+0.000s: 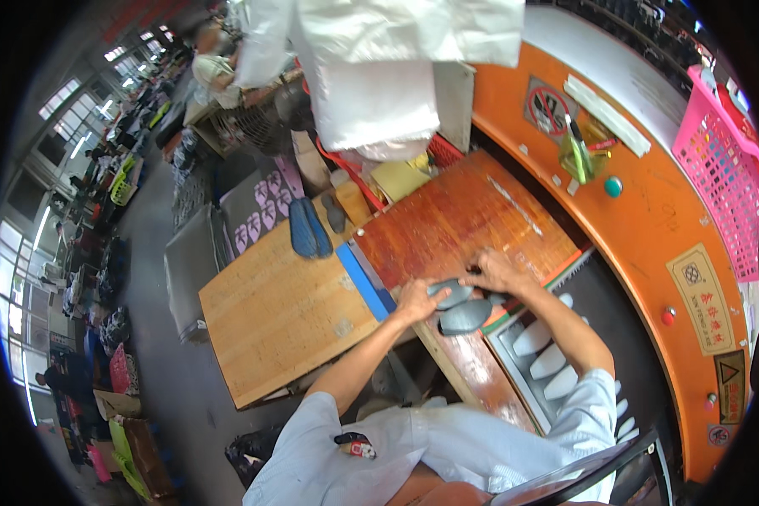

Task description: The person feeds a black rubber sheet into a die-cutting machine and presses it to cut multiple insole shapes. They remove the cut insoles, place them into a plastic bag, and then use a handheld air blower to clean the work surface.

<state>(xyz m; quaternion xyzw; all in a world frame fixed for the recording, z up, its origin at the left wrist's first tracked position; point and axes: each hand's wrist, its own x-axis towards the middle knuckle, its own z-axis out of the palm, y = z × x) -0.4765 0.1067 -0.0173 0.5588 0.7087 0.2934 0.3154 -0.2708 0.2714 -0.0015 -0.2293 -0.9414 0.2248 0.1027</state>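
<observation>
Grasping a grey shoe piece (453, 294) at its left end with the left hand (415, 301), thumb laid across the face, fingers bent along the far edge, with just a narrow gap between. Curling the right hand (493, 271) above the opposite end of the same piece, thumb and forefinger close together, remaining fingers folded toward the palm. Touching or nearly touching the edge there; cannot tell from this angle about any actual pinch.

Just below the fingertips, nearer to the body, a second grey piece (465, 318), on the upper end of a worn wooden ledge (481, 367). Farther below the right fingers, under the forearm, a row of white sole-shaped pieces (548, 362).

Directly beyond both sets of fingers, a reddish-brown board (447, 223). Along its left side, close to the left knuckles, a blue strip (364, 282); farther left, a pale wooden board (282, 333). Up and left from the left fingers, on the far edge of that pale board, a pair of blue shoe pieces (309, 229). Well apart from the right fingers, over to the right, an orange machine (641, 244).
</observation>
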